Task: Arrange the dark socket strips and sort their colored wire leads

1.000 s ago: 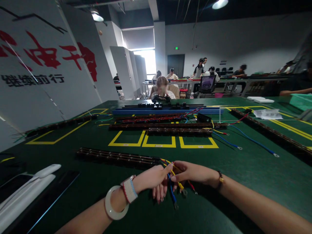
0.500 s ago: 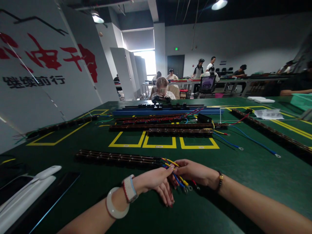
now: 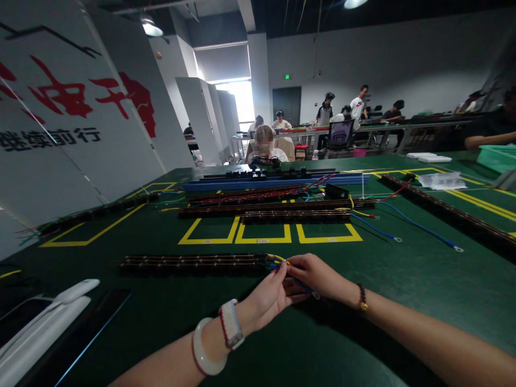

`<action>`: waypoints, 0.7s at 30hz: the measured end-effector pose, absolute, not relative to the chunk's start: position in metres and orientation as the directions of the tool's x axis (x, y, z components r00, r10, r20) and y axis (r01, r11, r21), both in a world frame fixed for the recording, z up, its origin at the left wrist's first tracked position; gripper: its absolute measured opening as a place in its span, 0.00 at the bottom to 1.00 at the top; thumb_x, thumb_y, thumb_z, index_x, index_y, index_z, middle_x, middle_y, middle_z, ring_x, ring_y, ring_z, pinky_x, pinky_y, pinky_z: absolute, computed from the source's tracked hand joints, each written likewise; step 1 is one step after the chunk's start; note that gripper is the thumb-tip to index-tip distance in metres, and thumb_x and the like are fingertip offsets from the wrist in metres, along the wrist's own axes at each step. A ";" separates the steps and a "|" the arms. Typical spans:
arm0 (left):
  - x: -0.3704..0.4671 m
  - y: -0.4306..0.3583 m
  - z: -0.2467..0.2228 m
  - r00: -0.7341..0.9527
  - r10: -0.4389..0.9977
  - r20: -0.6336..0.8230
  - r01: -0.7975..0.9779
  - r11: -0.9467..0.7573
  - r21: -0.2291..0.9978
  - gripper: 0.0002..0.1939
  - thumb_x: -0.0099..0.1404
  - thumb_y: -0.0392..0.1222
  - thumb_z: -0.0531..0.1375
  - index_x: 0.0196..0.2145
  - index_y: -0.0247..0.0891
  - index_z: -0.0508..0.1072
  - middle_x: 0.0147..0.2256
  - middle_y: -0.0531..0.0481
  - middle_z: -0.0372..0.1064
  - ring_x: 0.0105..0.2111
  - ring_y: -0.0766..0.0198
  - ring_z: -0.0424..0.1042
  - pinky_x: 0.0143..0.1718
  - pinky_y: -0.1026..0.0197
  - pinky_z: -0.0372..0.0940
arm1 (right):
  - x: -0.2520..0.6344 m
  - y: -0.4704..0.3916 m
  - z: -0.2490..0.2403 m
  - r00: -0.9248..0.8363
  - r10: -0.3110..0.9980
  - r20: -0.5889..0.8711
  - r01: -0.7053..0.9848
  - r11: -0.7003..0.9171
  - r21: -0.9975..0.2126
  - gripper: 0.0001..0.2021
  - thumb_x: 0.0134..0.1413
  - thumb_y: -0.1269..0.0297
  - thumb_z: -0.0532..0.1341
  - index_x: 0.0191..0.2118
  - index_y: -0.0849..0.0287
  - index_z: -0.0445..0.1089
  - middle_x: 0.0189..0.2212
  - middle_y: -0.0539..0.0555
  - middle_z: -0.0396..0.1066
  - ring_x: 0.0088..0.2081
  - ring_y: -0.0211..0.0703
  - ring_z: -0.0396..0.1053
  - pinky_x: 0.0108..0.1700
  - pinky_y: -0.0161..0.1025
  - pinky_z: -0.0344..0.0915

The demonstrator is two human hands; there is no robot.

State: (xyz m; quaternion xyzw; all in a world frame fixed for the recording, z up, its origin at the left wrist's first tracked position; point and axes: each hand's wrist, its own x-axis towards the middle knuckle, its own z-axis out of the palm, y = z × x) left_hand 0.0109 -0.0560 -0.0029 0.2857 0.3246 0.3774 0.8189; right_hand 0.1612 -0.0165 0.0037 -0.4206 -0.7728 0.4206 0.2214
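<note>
A long dark strip assembly [image 3: 193, 263] lies across the near part of the green table, with yellow, blue and red wires [image 3: 276, 259] coming out of its right end. My left hand [image 3: 274, 295] pinches the wires between thumb and index finger, its other fingers stretched out underneath to the right. My right hand [image 3: 316, 275] meets it from the right, its fingertips closed on the same wires. One ring terminal [image 3: 315, 295] shows below my right hand. The fingers hide most of the wire ends.
Behind the hands lie more strip assemblies [image 3: 296, 216], blue rails [image 3: 250, 184] and loose blue wires with ring terminals [image 3: 457, 249]. White and black devices [image 3: 44, 322] lie at the near left, a green basket [image 3: 497, 161] at the far right. A person [image 3: 265, 145] sits opposite.
My left hand has turned, so its lower fingers now point right rather than down. The wire ends, fanned out before, are mostly hidden. The strip's left end has shifted slightly.
</note>
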 end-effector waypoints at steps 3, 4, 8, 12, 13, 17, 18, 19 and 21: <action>0.015 -0.055 -0.004 0.452 0.844 -0.288 -0.495 0.506 0.706 0.13 0.68 0.47 0.52 0.44 0.36 0.65 0.45 0.42 0.68 0.45 0.61 0.70 0.51 0.52 0.61 | 0.160 -0.022 0.010 -0.540 0.835 0.105 0.554 0.447 -0.702 0.11 0.60 0.65 0.53 0.34 0.62 0.72 0.27 0.52 0.68 0.27 0.36 0.62 0.30 0.33 0.57; 0.015 -0.055 -0.004 0.451 0.844 -0.289 -0.493 0.506 0.708 0.13 0.68 0.46 0.52 0.44 0.36 0.65 0.45 0.43 0.68 0.46 0.61 0.69 0.51 0.53 0.61 | 0.160 -0.023 0.011 -0.537 0.832 0.137 0.589 0.486 -0.645 0.11 0.60 0.66 0.53 0.34 0.62 0.73 0.28 0.53 0.67 0.28 0.36 0.63 0.30 0.33 0.57; 0.014 -0.054 -0.003 0.440 0.841 -0.314 -0.484 0.517 0.706 0.12 0.68 0.46 0.51 0.41 0.35 0.66 0.44 0.42 0.69 0.46 0.61 0.69 0.50 0.54 0.62 | 0.155 -0.028 0.009 -0.540 0.820 0.188 0.743 0.570 -0.351 0.13 0.62 0.68 0.50 0.36 0.61 0.73 0.32 0.56 0.65 0.27 0.36 0.62 0.30 0.34 0.59; 0.012 -0.052 -0.008 0.428 0.825 -0.368 -0.484 0.554 0.678 0.12 0.68 0.45 0.52 0.40 0.34 0.66 0.41 0.42 0.70 0.43 0.61 0.70 0.49 0.54 0.62 | 0.148 -0.033 -0.001 -0.620 0.760 0.195 0.772 0.635 -0.026 0.13 0.57 0.75 0.52 0.45 0.66 0.70 0.35 0.60 0.68 0.34 0.42 0.67 0.37 0.38 0.64; 0.012 -0.051 -0.010 0.427 0.822 -0.378 -0.487 0.561 0.670 0.12 0.68 0.45 0.52 0.40 0.33 0.66 0.40 0.42 0.70 0.42 0.61 0.70 0.48 0.54 0.63 | 0.147 -0.034 -0.004 -0.644 0.741 0.190 0.759 0.650 0.041 0.15 0.54 0.76 0.53 0.46 0.68 0.69 0.37 0.62 0.68 0.36 0.44 0.67 0.39 0.39 0.65; 0.011 -0.050 -0.013 0.454 0.809 -0.372 -0.488 0.576 0.656 0.11 0.68 0.44 0.52 0.40 0.33 0.67 0.38 0.44 0.70 0.37 0.65 0.70 0.46 0.57 0.63 | 0.149 -0.043 -0.006 -0.739 0.640 0.210 0.674 0.712 0.199 0.17 0.54 0.73 0.54 0.49 0.69 0.68 0.41 0.64 0.68 0.39 0.49 0.65 0.42 0.45 0.65; 0.011 -0.050 -0.012 0.463 0.806 -0.369 -0.486 0.579 0.655 0.11 0.68 0.44 0.52 0.40 0.33 0.67 0.38 0.45 0.70 0.35 0.66 0.70 0.45 0.58 0.64 | 0.150 -0.045 -0.004 -0.769 0.606 0.205 0.639 0.736 0.225 0.15 0.54 0.72 0.54 0.47 0.69 0.69 0.40 0.64 0.68 0.39 0.50 0.65 0.41 0.46 0.65; 0.011 -0.051 -0.011 0.466 0.804 -0.370 -0.486 0.582 0.652 0.11 0.68 0.44 0.51 0.39 0.33 0.67 0.37 0.46 0.69 0.33 0.68 0.69 0.44 0.59 0.64 | 0.151 -0.046 -0.002 -0.792 0.579 0.197 0.611 0.753 0.243 0.14 0.55 0.70 0.54 0.45 0.68 0.70 0.39 0.64 0.68 0.39 0.51 0.64 0.41 0.47 0.64; 0.010 -0.052 -0.008 0.466 0.801 -0.376 -0.490 0.587 0.644 0.10 0.68 0.42 0.51 0.36 0.33 0.68 0.34 0.48 0.69 0.28 0.71 0.67 0.42 0.61 0.64 | 0.152 -0.049 0.007 -0.798 0.571 0.193 0.602 0.760 0.245 0.13 0.58 0.67 0.53 0.42 0.66 0.72 0.37 0.63 0.68 0.39 0.51 0.63 0.40 0.47 0.63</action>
